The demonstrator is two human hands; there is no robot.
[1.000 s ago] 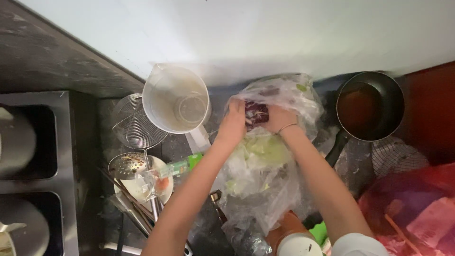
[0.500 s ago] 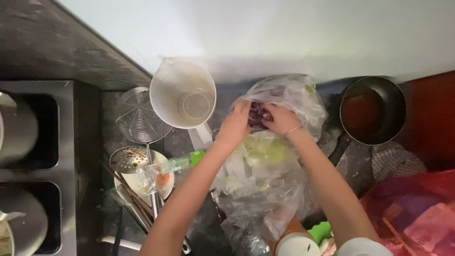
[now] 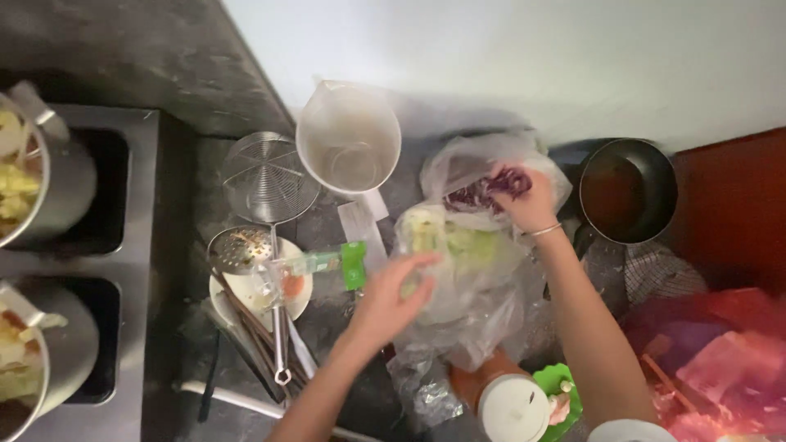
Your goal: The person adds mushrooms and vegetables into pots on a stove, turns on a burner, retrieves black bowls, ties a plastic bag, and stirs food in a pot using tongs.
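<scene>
At centre frame the right hand (image 3: 524, 200) pinched purple cabbage leaves (image 3: 487, 190) inside the clear plastic bag (image 3: 475, 270) on the desk (image 3: 327, 344), the left hand (image 3: 393, 299) hovering open-fingered beside it, so the unsteadied bag looked likely to slump and spill.

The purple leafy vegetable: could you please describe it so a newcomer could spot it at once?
Start at the white wall, then drop to the clear plastic bags heaped left of the round black frying pan. The purple leafy vegetable sits under the right hand, the only purple thing above pale green leaves.
</scene>
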